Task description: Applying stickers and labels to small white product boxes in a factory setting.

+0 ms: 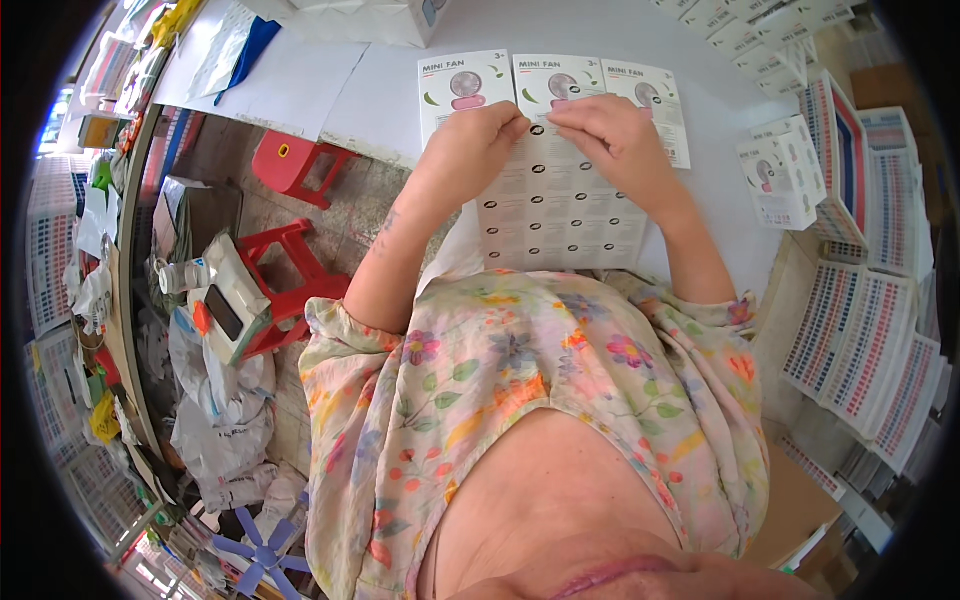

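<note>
A white sheet of stickers (560, 215) with rows of small black ovals hangs from the table's near edge toward my lap. My left hand (473, 145) is closed, its thumb and forefinger pinched at the sheet's upper edge. Just to its right, my right hand (618, 148) has thumb and forefinger drawn together close to the same edge; whatever lies between them is too small to make out. Beyond the hands, three white printed boxes lie in a row: a left box (440, 85), a middle box (535, 72) and a right box (665, 100). My hands partly cover them.
More small white boxes stand at the right (775, 180) and in a group at the far right (740, 35). Stacks of printed sheets (850, 330) rise right of the table. On the left are red stools (295, 165), a dark phone (223, 312), plastic bags (220, 430) and a fan (262, 552).
</note>
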